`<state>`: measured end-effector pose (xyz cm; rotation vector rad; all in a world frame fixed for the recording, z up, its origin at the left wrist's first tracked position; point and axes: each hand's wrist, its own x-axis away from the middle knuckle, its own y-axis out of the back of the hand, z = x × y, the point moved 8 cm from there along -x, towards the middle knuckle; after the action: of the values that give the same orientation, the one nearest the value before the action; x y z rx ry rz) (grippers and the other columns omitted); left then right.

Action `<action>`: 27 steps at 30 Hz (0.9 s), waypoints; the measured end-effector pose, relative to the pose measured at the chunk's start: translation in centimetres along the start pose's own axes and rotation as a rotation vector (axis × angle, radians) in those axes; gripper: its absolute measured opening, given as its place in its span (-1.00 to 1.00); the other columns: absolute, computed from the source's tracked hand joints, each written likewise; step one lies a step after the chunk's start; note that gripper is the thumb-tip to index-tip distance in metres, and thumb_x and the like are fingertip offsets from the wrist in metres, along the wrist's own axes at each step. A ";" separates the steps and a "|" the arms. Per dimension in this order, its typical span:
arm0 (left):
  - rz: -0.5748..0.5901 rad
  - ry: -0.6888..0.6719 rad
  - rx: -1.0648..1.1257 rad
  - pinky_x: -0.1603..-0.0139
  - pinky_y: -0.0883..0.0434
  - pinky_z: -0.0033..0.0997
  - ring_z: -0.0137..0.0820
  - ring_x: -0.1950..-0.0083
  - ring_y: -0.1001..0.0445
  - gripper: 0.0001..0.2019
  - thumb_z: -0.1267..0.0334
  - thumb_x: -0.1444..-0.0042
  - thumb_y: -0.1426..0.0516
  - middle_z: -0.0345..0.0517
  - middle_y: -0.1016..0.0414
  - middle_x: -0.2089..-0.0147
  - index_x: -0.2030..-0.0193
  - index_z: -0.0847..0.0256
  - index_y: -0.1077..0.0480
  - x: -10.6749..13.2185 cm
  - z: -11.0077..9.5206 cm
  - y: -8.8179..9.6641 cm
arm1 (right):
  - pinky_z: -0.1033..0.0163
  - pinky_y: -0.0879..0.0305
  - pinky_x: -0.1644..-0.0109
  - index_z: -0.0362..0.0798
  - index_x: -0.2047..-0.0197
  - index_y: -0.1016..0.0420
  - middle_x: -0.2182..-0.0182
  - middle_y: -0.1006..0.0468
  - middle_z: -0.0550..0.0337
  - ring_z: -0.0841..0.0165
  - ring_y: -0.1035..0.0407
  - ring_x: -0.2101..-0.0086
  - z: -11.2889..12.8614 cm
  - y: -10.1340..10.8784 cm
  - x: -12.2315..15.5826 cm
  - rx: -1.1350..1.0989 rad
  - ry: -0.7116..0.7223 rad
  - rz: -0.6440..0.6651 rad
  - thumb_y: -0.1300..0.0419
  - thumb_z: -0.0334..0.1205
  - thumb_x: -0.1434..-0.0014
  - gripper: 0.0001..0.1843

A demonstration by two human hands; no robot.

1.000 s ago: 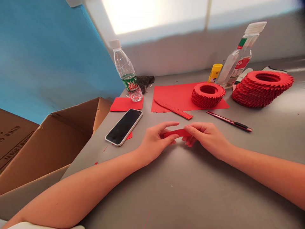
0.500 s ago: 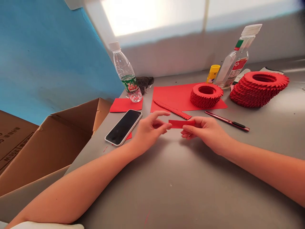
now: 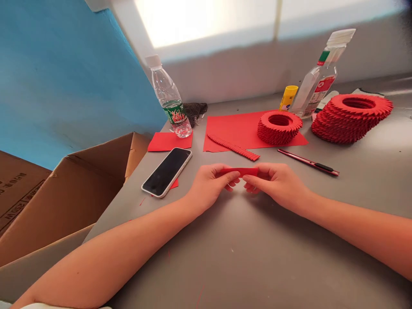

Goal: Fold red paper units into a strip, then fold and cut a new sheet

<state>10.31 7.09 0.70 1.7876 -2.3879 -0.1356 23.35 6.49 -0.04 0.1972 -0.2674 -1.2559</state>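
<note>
Red paper strip point(image 3: 240, 171) (pinched) between left hand point(image 3: 209, 186) and right hand point(image 3: 273, 183).

Red strip point(image 3: 240, 171) edge-on now, prev. flat

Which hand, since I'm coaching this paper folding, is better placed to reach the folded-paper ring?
Probably the right hand: it sits nearly below the folded-paper ring, closer than the left hand. Both hands are pinching the red paper strip, though, so it would have to let go first.
</note>
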 end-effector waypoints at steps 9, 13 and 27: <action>0.074 0.114 0.090 0.34 -0.40 -0.48 -0.53 0.45 -0.38 -0.77 0.19 0.01 -0.20 -0.12 -0.45 0.45 0.32 0.36 -0.43 -1.1 1.8 0.4 | 0.23 -0.37 0.24 0.05 0.10 -0.40 0.19 -0.52 0.17 0.31 -0.41 0.23 2.4 3.4 -0.1 0.395 0.452 -0.155 -0.07 -0.24 -0.13 -0.75; 0.139 0.098 0.106 0.32 -0.43 -0.41 -0.50 0.46 -0.41 -0.60 0.24 0.03 -0.21 -0.12 -0.48 0.42 0.03 0.30 -0.35 -0.9 1.7 -0.4 | 0.20 -0.34 0.15 0.09 0.17 -0.46 0.19 -0.53 0.17 0.34 -0.39 0.20 3.5 1.0 1.1 0.542 0.753 -0.021 -0.02 -0.37 -0.14 -0.72; 0.251 -0.221 -0.403 0.23 -0.35 -0.52 -0.52 0.41 -0.38 -0.30 0.40 -0.06 -0.05 -0.32 -0.43 0.41 -0.30 -0.01 0.15 1.2 -0.3 -2.4 | 0.22 -0.33 0.15 0.02 0.33 -0.52 0.13 -0.46 0.07 0.32 -0.35 0.15 2.9 -0.5 1.5 0.442 0.635 0.050 -0.11 -0.26 -0.12 -0.85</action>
<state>12.31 5.27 0.64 1.3422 -2.4756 -0.7574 22.45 4.90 2.77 0.9425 0.0061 -1.0123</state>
